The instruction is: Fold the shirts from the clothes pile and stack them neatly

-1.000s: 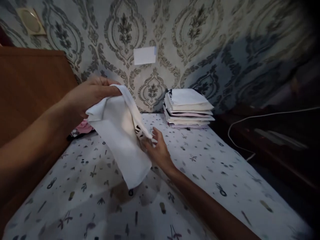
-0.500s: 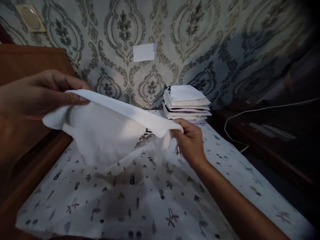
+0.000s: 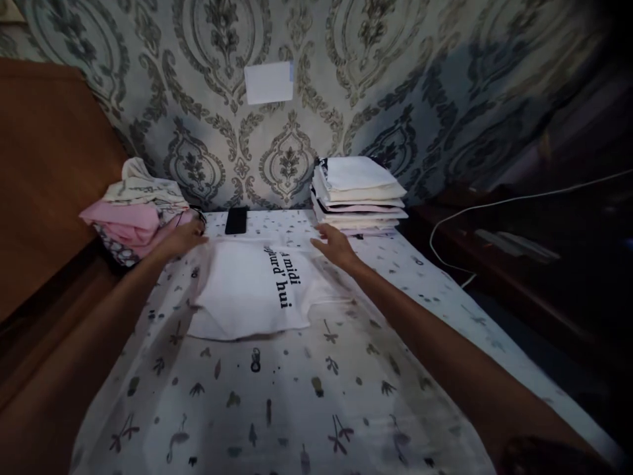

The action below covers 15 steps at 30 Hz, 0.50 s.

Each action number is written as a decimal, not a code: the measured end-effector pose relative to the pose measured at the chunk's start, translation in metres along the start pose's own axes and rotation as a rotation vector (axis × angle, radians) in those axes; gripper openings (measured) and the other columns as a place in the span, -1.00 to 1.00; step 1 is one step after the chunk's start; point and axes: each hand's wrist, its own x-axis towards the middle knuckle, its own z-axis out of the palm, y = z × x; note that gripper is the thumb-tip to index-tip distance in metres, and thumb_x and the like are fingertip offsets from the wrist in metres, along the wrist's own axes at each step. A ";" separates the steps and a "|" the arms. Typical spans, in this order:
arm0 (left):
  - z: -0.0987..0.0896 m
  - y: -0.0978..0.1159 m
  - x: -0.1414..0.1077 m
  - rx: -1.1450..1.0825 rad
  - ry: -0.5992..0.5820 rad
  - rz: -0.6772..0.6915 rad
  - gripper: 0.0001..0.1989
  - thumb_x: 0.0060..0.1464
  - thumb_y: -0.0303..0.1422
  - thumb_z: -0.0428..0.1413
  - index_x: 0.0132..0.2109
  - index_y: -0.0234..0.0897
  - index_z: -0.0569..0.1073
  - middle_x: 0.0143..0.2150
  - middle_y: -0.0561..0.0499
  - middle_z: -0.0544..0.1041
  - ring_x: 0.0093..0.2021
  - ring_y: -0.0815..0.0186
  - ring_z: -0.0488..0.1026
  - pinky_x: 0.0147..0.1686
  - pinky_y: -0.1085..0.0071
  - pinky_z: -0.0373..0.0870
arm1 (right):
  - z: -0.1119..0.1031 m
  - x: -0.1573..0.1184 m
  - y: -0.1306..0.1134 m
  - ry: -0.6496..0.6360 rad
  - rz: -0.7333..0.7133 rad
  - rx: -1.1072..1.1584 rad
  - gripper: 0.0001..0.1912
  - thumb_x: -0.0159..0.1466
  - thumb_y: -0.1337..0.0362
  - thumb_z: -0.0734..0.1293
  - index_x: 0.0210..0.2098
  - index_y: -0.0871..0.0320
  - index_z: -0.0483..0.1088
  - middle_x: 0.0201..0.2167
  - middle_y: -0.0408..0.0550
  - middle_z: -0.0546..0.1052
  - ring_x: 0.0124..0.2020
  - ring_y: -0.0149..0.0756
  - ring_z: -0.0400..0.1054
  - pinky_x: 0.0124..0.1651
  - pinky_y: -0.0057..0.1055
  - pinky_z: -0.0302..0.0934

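Note:
A white cloth garment (image 3: 237, 290) with black lettering lies spread on the patterned sheet (image 3: 277, 409). At its far left corner is my left hand (image 3: 186, 239); its fingers are dim and blurred, so their grip is unclear. My right hand (image 3: 336, 245) is over the far right edge of the garment, thumb and fingers apart, holding nothing. Just behind my right hand stands a stack of folded clothes (image 3: 361, 198). A heap of pink and patterned clothes (image 3: 133, 218) sits beyond my left hand.
A black phone (image 3: 236, 220) lies near the wall. Brown wooden furniture (image 3: 49, 171) stands at the left. On the right, a white cable (image 3: 524, 198) crosses a dark surface. A white card (image 3: 270, 82) is on the patterned wall.
The white garment, held up between both hands before, now lies on the sheet. My right hand has opened. The clothes heap and phone have come into sight.

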 end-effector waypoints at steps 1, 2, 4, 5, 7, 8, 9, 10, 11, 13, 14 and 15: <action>0.011 -0.010 -0.004 0.042 0.000 -0.029 -0.71 -0.12 -0.25 0.15 -0.21 -0.29 0.44 -0.28 -0.06 0.55 -0.19 0.12 0.48 -0.15 0.27 0.38 | 0.003 -0.008 0.011 -0.007 -0.003 -0.042 -0.63 0.16 0.22 0.35 -0.04 0.14 0.46 -0.14 0.06 0.55 -0.19 -0.14 0.42 -0.15 -0.23 0.31; 0.020 -0.018 -0.011 0.091 -0.015 -0.066 -0.70 -0.10 -0.26 0.14 -0.18 -0.29 0.43 -0.25 -0.09 0.56 -0.16 0.08 0.49 -0.13 0.25 0.38 | 0.003 -0.020 0.019 -0.022 -0.002 -0.077 -0.62 0.19 0.21 0.32 0.00 0.14 0.45 -0.09 0.09 0.54 -0.15 -0.11 0.42 -0.13 -0.22 0.31; 0.031 -0.030 -0.037 0.224 -0.066 -0.136 -0.68 0.01 -0.22 0.09 -0.11 -0.29 0.42 -0.21 -0.12 0.57 -0.15 0.08 0.52 -0.16 0.26 0.37 | -0.003 -0.051 0.029 -0.057 0.039 -0.151 -0.63 0.26 0.17 0.27 0.02 0.15 0.43 -0.07 0.11 0.52 -0.11 -0.09 0.42 -0.09 -0.21 0.30; 0.033 -0.033 -0.053 0.299 -0.092 -0.173 -0.67 0.08 -0.18 0.05 -0.08 -0.27 0.41 -0.21 -0.12 0.57 -0.17 0.09 0.53 -0.21 0.28 0.36 | -0.008 -0.068 0.030 -0.081 0.072 -0.192 -0.64 0.28 0.14 0.25 0.00 0.16 0.44 -0.08 0.12 0.52 -0.11 -0.09 0.42 -0.07 -0.20 0.29; 0.036 -0.036 -0.091 0.392 -0.117 -0.213 -0.64 0.17 -0.08 -0.03 -0.07 -0.23 0.39 -0.25 -0.09 0.57 -0.21 0.10 0.53 -0.31 0.32 0.31 | -0.017 -0.101 0.027 -0.134 0.117 -0.274 -0.64 0.32 0.05 0.22 -0.06 0.14 0.44 -0.11 0.10 0.51 -0.08 -0.07 0.40 -0.02 -0.18 0.25; 0.036 -0.036 -0.110 0.405 -0.122 -0.228 -0.62 0.19 -0.02 -0.07 -0.12 -0.22 0.39 -0.29 -0.08 0.57 -0.24 0.10 0.53 -0.35 0.32 0.28 | -0.021 -0.115 0.024 -0.155 0.125 -0.313 -0.63 0.33 0.01 0.21 -0.09 0.14 0.43 -0.13 0.09 0.50 -0.07 -0.05 0.39 -0.01 -0.17 0.24; 0.037 -0.035 -0.127 0.399 -0.141 -0.243 -0.59 0.20 0.03 -0.10 -0.18 -0.20 0.39 -0.33 -0.05 0.56 -0.28 0.10 0.52 -0.38 0.33 0.26 | -0.023 -0.127 0.020 -0.171 0.125 -0.351 -0.63 0.32 -0.02 0.22 -0.13 0.13 0.42 -0.15 0.09 0.49 -0.07 -0.04 0.38 -0.01 -0.16 0.23; 0.039 -0.034 -0.144 0.384 -0.163 -0.259 -0.56 0.20 0.08 -0.12 -0.24 -0.19 0.39 -0.36 -0.03 0.55 -0.31 0.12 0.51 -0.40 0.34 0.24 | -0.025 -0.136 0.016 -0.185 0.122 -0.382 -0.65 0.31 -0.02 0.23 -0.19 0.13 0.41 -0.18 0.08 0.49 -0.09 -0.04 0.37 -0.03 -0.16 0.22; 0.041 -0.032 -0.157 0.367 -0.177 -0.266 -0.54 0.19 0.10 -0.13 -0.28 -0.18 0.38 -0.37 -0.02 0.54 -0.33 0.13 0.50 -0.41 0.35 0.24 | -0.026 -0.142 0.012 -0.192 0.119 -0.402 -0.69 0.30 0.00 0.24 -0.25 0.12 0.38 -0.22 0.07 0.48 -0.13 -0.05 0.36 -0.06 -0.17 0.22; 0.048 -0.028 -0.176 0.338 -0.167 -0.237 -0.58 0.16 0.06 -0.11 -0.33 -0.17 0.36 -0.35 -0.01 0.52 -0.32 0.16 0.48 -0.40 0.35 0.24 | -0.026 -0.148 0.006 -0.182 0.134 -0.389 -0.78 0.26 0.08 0.26 -0.38 0.10 0.31 -0.32 0.02 0.45 -0.22 -0.10 0.34 -0.15 -0.22 0.22; 0.051 -0.026 -0.180 0.330 -0.140 -0.211 -0.62 0.15 0.02 -0.11 -0.35 -0.17 0.35 -0.34 -0.01 0.51 -0.32 0.17 0.47 -0.39 0.35 0.24 | -0.026 -0.148 0.003 -0.169 0.153 -0.343 -0.79 0.25 0.11 0.26 -0.43 0.09 0.27 -0.37 -0.02 0.43 -0.27 -0.14 0.34 -0.20 -0.26 0.21; 0.054 -0.025 -0.182 0.319 -0.115 -0.186 -0.65 0.13 -0.02 -0.10 -0.37 -0.17 0.33 -0.35 -0.01 0.50 -0.33 0.18 0.45 -0.38 0.35 0.23 | -0.027 -0.147 0.000 -0.151 0.181 -0.266 -0.79 0.24 0.12 0.26 -0.45 0.08 0.25 -0.42 -0.06 0.42 -0.32 -0.17 0.32 -0.25 -0.29 0.20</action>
